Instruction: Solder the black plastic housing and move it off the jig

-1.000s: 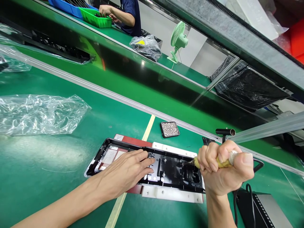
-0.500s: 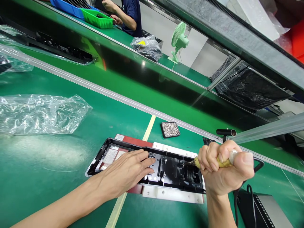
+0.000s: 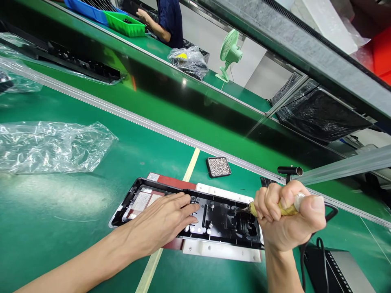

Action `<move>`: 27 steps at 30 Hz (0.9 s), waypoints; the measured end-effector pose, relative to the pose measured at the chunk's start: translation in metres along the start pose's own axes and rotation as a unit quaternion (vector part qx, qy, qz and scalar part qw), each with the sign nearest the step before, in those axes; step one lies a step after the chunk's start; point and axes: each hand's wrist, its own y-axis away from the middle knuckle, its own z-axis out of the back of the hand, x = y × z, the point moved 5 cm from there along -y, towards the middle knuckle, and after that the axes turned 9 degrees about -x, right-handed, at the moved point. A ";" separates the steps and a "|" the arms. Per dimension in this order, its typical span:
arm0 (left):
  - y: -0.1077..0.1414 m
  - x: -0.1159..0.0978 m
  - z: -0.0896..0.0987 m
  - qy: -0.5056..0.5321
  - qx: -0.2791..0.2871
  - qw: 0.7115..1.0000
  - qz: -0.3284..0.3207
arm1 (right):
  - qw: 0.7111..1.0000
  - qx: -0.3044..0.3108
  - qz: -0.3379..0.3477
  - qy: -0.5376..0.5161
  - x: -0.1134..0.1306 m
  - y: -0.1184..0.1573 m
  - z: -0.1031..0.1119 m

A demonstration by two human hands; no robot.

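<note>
A long black plastic housing [image 3: 224, 217] lies open side up on a red board [image 3: 174, 181] with white holding strips [image 3: 221, 250] along its edges. Across the middle of the housing rests my left hand [image 3: 171, 213], its fingers stretched out flat. My right hand [image 3: 288, 215] is wrapped round the yellow handle of a corded soldering iron [image 3: 253, 209], thumb on top. The iron's thin metal tip points left and meets the inside of the housing near its right end. Whether the tip presses on a post there is too small to tell.
Behind the housing sits a small black tray [image 3: 218, 167] of tiny metal parts. Clear plastic bags [image 3: 55, 146] lie at left. A dark flat device [image 3: 345, 268] and a black cable are at lower right. Beyond the rail are a fan [image 3: 229, 53], a green basket [image 3: 125, 24] and a co-worker.
My hands, the soldering iron and the housing look nearly unmoved. In the background, the co-worker's hands have shifted.
</note>
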 end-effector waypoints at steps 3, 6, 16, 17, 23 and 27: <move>-0.001 0.000 -0.001 0.002 0.001 1.000 0.001 | 1.000 -0.001 0.002 0.001 0.000 0.000 0.000; 0.000 0.001 -0.002 0.010 0.005 1.000 0.004 | 1.000 -0.001 0.002 0.004 0.000 0.000 0.001; 0.001 0.003 -0.003 0.007 -0.002 1.000 0.007 | 1.000 -0.005 0.004 0.011 0.000 -0.001 0.000; 0.000 0.003 -0.003 0.005 -0.003 1.000 0.006 | 1.000 -0.003 0.005 0.012 0.000 -0.001 0.000; -0.002 0.002 -0.001 0.006 0.003 1.000 0.014 | 1.000 0.002 0.007 0.019 0.001 -0.001 0.001; -0.003 0.002 -0.002 -0.001 -0.013 1.000 0.001 | 1.000 -0.004 0.008 0.016 0.002 -0.002 0.002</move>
